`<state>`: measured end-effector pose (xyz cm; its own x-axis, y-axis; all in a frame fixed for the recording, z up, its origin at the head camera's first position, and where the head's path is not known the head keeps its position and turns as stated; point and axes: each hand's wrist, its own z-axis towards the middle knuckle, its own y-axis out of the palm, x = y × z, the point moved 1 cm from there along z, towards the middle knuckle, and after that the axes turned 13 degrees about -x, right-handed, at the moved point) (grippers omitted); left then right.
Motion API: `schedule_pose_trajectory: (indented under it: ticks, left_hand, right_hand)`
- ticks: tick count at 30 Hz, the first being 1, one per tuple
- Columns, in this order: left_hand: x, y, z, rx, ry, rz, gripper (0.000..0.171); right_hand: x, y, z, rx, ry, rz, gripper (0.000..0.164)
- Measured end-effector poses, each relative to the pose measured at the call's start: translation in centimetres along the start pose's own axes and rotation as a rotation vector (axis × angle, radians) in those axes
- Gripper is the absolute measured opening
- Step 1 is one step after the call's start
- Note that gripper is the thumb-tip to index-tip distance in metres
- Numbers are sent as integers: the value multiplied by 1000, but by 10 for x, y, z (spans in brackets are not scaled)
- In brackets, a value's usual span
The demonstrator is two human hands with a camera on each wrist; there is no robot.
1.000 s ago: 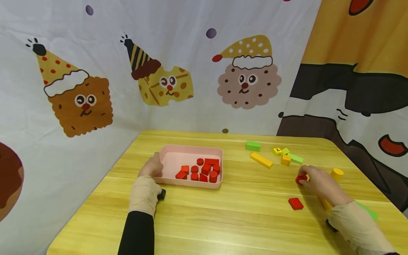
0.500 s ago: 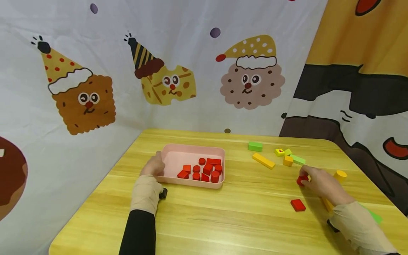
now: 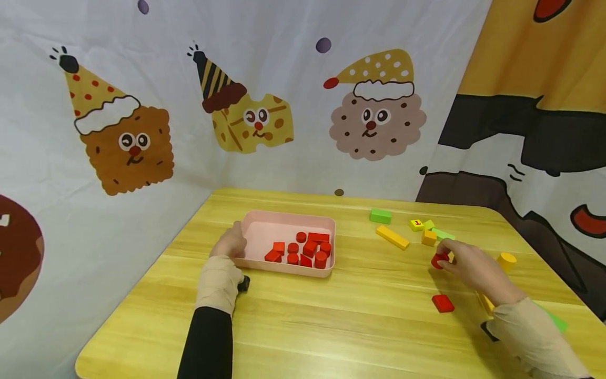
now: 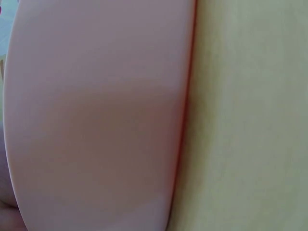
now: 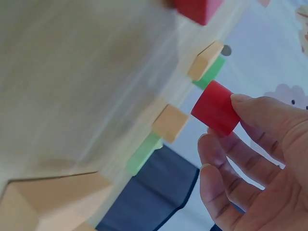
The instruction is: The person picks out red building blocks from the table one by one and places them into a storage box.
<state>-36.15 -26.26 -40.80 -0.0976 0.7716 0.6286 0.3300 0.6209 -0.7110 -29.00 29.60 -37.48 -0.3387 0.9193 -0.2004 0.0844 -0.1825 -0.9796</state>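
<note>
My right hand (image 3: pixel 478 269) pinches a red cylinder block (image 5: pixel 215 108) between thumb and fingers, held just above the table. A flat red block (image 3: pixel 443 303) lies on the table nearer to me. On the left, my left hand (image 3: pixel 229 241) grips the left end of a pink tray (image 3: pixel 284 269), its fingers over the rim. The tray's wall (image 4: pixel 96 120) fills much of the left wrist view and hides most of that hand. Several red blocks (image 3: pixel 310 248) of mixed shapes sit in the tray's right half.
Beyond the right hand lie a green block (image 3: pixel 381 216), a long orange bar (image 3: pixel 392 237), a yellow block with a red mark (image 3: pixel 416 225) and an orange cube (image 3: pixel 428 238). A yellow cylinder (image 3: pixel 506 260) and a green piece (image 3: pixel 555 319) are partly behind the right arm.
My right hand has lifted the red cylinder block slightly and shifted it left, away from the yellow cylinder. The left hand stays at the tray. The head view has shifted a little.
</note>
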Motion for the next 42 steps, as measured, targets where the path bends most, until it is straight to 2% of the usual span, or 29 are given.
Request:
schedule_pose_trajectory:
  ticks: [11, 18, 23, 29, 42]
  left_hand:
    - [-1, 0, 0, -2, -7, 6, 54]
    - [-2, 2, 1, -12, -23, -3, 56]
    - [-1, 0, -1, -2, 0, 15, 56]
    - [-2, -1, 4, -11, 4, 26, 55]
    - [-4, -1, 7, -5, -13, 29, 53]
  right_hand:
    - [-31, -1, 10, -4, -67, 4, 21]
    - [-42, 3, 19, 4, -100, -5, 23]
    - [-52, 3, 23, 14, -116, 2, 22]
    - [-64, 5, 30, 28, -149, 0, 22]
    - [-101, 10, 55, 8, -224, -6, 18]
